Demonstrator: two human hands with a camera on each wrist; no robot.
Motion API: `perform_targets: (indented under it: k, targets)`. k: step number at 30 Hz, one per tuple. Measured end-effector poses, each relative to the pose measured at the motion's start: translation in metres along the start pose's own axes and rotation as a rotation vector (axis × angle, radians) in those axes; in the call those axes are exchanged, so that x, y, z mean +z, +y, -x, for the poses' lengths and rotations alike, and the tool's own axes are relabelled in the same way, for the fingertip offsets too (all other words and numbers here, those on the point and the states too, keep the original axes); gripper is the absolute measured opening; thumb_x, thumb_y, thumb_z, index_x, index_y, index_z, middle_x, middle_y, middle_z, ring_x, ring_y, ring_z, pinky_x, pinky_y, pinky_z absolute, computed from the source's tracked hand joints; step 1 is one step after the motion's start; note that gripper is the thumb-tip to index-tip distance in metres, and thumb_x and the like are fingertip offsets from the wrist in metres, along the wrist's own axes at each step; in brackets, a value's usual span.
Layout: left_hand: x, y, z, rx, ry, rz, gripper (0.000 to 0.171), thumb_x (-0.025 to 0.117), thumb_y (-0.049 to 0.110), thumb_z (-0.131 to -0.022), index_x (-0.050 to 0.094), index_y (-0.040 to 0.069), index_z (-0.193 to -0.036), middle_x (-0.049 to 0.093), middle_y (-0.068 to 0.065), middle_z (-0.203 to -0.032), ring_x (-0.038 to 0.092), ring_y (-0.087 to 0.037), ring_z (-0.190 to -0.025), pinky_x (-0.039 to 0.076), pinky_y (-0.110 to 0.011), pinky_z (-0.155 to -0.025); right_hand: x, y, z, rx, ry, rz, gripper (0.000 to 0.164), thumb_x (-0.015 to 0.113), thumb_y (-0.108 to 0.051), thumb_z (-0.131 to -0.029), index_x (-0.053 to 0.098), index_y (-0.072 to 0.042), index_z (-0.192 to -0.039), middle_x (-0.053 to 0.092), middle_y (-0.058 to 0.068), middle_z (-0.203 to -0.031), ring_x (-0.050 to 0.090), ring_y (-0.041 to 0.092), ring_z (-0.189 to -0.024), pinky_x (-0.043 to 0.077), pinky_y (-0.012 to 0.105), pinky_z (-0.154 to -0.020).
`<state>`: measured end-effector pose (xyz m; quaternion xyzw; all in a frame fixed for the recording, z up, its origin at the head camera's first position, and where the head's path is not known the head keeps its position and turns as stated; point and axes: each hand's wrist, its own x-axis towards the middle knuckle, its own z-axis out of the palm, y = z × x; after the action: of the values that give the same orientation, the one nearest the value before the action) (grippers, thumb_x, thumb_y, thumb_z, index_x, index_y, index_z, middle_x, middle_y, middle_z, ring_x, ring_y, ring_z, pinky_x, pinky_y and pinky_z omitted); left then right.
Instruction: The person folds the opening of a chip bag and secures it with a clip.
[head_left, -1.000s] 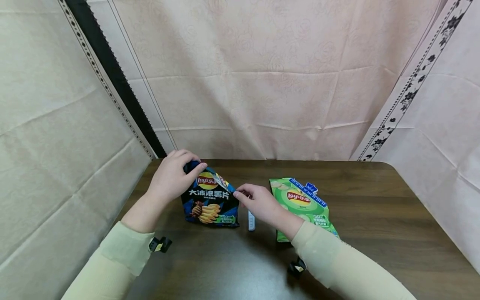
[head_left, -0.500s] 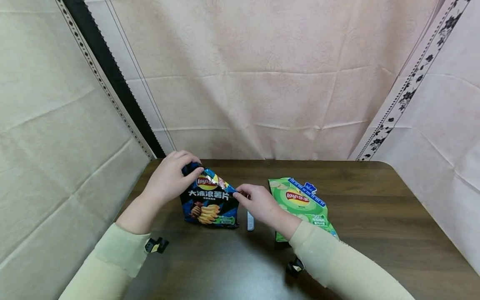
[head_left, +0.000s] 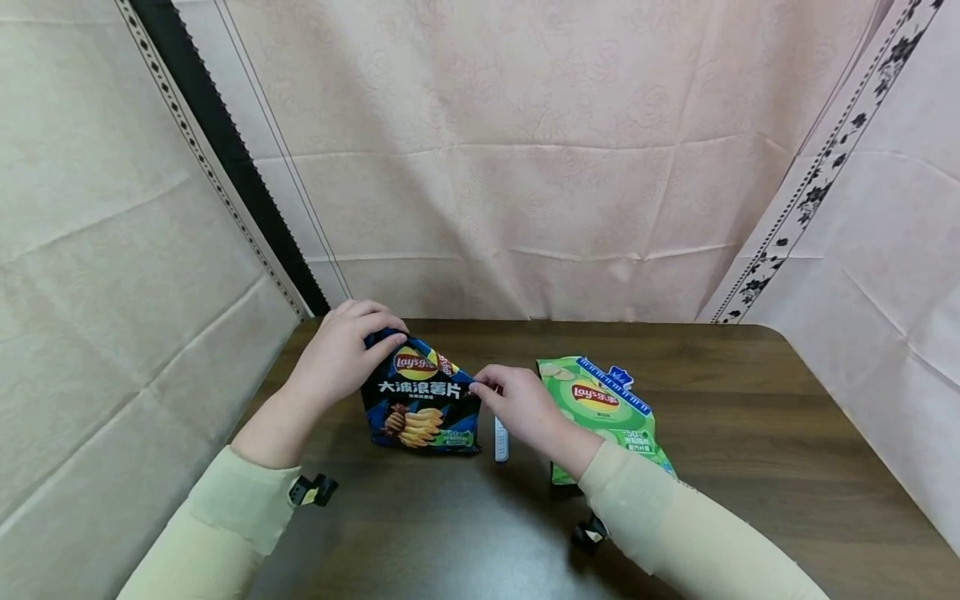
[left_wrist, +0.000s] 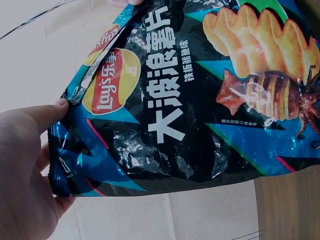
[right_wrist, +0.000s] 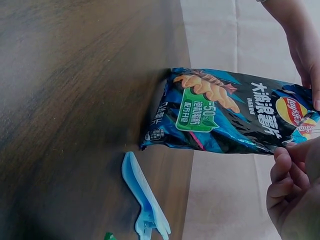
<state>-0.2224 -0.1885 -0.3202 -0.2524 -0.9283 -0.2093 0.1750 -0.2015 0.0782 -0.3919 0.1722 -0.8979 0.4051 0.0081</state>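
Note:
A black and blue Lay's potato chip bag [head_left: 420, 408] stands upright on the table, its top edge slanting down to the right with a strip folded over. My left hand [head_left: 345, 346] grips the bag's upper left corner, thumb on the printed front and the other fingers behind, as the left wrist view shows. At the other end of the fold, my right hand [head_left: 521, 404] pinches the upper right edge between thumb and curled fingers. Just right of the bag lies a light blue plastic bag clip [right_wrist: 142, 197], partly hidden under the right hand in the head view.
A green Lay's chip bag [head_left: 600, 408] lies right of the clip, with a blue strip and tab along its slanted top; the right forearm covers its lower part. The wooden table [head_left: 750, 433] ends at cloth curtains [head_left: 525, 167] behind and on both sides.
Both hands keep hold of the black bag. The glossy folded strip at its top has narrowed and the bag front looks flatter. The right hand has shifted very slightly up and right.

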Motion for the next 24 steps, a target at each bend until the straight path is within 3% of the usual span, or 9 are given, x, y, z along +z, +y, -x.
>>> perform_targets:
  k: [10, 19, 24]
  targets:
    - [-0.0007, 0.001, -0.0014, 0.013, 0.034, 0.025, 0.016, 0.065, 0.03, -0.098, 0.073, 0.019, -0.106, 0.065, -0.003, -0.116, 0.051, -0.027, -0.113, 0.033, -0.053, -0.102, -0.0032, -0.0019, -0.0015, -0.014, 0.027, 0.019, 0.014, 0.063, -0.03, -0.099, 0.073, -0.02, -0.101, 0.07, -0.003, -0.087, 0.057, 0.016, -0.069, 0.05, 0.032, -0.06]
    - [-0.0021, 0.0016, -0.0036, 0.045, 0.055, -0.042, 0.015, 0.068, 0.029, -0.095, 0.074, 0.019, -0.105, 0.064, -0.005, -0.116, 0.051, -0.03, -0.114, 0.032, -0.055, -0.101, -0.0048, 0.0006, -0.0027, -0.021, 0.016, 0.031, 0.014, 0.063, -0.03, -0.099, 0.073, -0.02, -0.102, 0.07, -0.002, -0.087, 0.057, 0.016, -0.069, 0.05, 0.033, -0.06]
    - [-0.0033, 0.0032, -0.0038, 0.026, 0.043, 0.015, 0.013, 0.069, 0.027, -0.095, 0.074, 0.019, -0.104, 0.063, -0.005, -0.117, 0.049, -0.03, -0.116, 0.03, -0.056, -0.103, -0.0052, 0.0018, -0.0029, -0.03, 0.015, 0.036, 0.014, 0.063, -0.03, -0.099, 0.072, -0.02, -0.102, 0.069, -0.004, -0.085, 0.056, 0.015, -0.068, 0.049, 0.033, -0.059]
